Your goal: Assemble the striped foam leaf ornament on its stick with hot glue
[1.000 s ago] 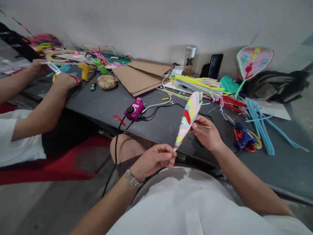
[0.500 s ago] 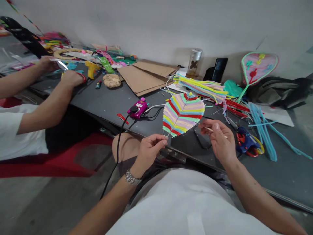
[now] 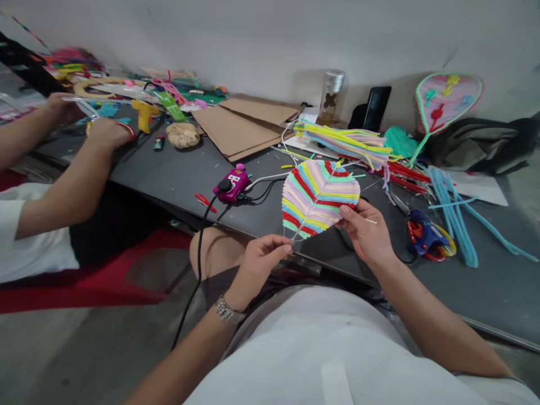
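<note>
A leaf-shaped fan (image 3: pixel 319 195) woven from striped pipe cleaners in red, yellow, green, pink and blue is held up over the dark table's near edge, flat face toward me. My left hand (image 3: pixel 262 262) pinches its pointed lower tip. My right hand (image 3: pixel 366 232) touches the fan's right edge with thumb and fingertips and also grips a thin wooden stick. A metal watch sits on my left wrist.
On the dark table (image 3: pixel 181 174): a purple power strip (image 3: pixel 232 185) with cables, cardboard sheets (image 3: pixel 242 126), a pile of pipe cleaners (image 3: pixel 346 143), a blue glue gun (image 3: pixel 424 236), blue pipe cleaners (image 3: pixel 453 216), a jar (image 3: pixel 331 104). Another person's hands (image 3: pixel 105 132) work at the left.
The fan turned from edge-on to flat face toward me. My right hand left its edge half a second ago and has come back to touch it.
</note>
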`<action>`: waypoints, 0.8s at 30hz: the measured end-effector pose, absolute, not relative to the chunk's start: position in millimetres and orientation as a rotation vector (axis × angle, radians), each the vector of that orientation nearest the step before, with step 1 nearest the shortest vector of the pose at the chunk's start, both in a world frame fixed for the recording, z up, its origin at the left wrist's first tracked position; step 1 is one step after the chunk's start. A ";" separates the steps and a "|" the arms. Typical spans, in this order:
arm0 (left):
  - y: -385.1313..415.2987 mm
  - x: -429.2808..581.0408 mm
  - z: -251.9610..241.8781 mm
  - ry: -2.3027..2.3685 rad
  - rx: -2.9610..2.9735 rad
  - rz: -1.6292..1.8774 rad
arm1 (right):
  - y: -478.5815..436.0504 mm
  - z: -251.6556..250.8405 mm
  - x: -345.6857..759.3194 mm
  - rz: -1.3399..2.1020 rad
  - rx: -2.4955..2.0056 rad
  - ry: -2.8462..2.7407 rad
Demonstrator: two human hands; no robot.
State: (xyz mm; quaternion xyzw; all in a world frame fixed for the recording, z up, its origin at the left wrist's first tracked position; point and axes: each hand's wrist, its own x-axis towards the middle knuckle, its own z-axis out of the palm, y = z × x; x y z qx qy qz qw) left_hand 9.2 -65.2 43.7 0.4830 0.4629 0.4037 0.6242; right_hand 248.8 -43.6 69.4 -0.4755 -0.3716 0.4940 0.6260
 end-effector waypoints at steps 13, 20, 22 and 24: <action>-32.2 2.2 60.5 0.957 1.075 0.797 | -42.4 70.4 245.3 1.234 -1.073 -0.971; -29.3 8.5 50.1 1.000 1.102 0.822 | -37.5 69.8 246.6 1.141 -1.133 -1.042; -27.3 5.6 48.8 1.022 1.099 0.840 | -39.0 69.2 248.9 1.079 -1.148 -1.022; -25.2 1.8 48.9 1.043 1.095 0.850 | -41.9 69.0 250.9 1.010 -1.163 -1.032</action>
